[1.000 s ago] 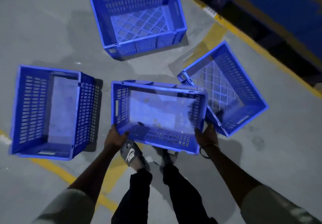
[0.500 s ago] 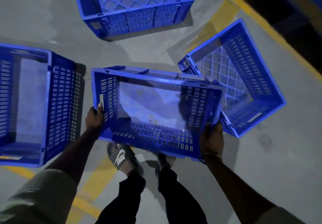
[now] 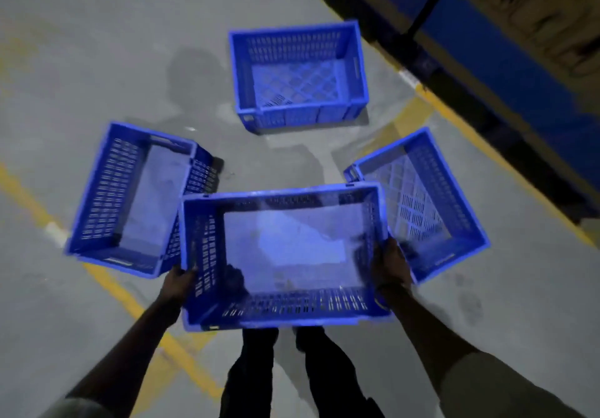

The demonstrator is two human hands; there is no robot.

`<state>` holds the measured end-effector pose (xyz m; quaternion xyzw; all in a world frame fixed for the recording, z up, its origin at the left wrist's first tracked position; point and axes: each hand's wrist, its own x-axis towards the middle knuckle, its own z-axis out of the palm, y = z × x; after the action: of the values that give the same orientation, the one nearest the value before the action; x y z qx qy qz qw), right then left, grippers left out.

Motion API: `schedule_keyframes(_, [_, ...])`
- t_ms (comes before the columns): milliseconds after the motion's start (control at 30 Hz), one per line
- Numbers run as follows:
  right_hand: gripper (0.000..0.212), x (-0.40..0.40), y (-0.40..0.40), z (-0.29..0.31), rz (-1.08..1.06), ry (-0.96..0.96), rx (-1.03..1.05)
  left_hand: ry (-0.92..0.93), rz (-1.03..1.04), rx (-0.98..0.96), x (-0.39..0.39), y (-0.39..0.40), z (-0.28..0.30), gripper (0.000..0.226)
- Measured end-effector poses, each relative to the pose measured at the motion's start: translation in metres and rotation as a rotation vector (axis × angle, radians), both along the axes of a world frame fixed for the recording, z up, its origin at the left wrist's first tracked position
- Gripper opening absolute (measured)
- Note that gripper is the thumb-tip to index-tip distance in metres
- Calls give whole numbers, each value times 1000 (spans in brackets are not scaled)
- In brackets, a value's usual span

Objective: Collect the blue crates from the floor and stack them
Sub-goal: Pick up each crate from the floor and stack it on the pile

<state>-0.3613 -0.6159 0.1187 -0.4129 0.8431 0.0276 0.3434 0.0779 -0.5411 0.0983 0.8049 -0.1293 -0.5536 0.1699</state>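
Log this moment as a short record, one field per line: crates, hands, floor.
held crate: lifted, one hand on each short side
left hand: grips the held crate's left side
right hand: grips its right side
far crate: upright on the floor, empty
left crate: on the floor, tilted
right crate: on the floor, tilted
floor: grey, with yellow lines
stacked so far: none visible
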Motion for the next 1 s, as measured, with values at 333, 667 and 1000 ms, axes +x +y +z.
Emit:
schedule_keyframes(333, [31,50,28,182,331,-90,-48,-102,413,165,-4,164,236,26])
schedule_keyframes(667, [40,148,89,257,772,-148,-9,-162,999,80,-34,385,316,26])
schedule_keyframes(1000, [27,279,236,318,1296,-257,-115,-109,1549,-136,-105,612,360,20])
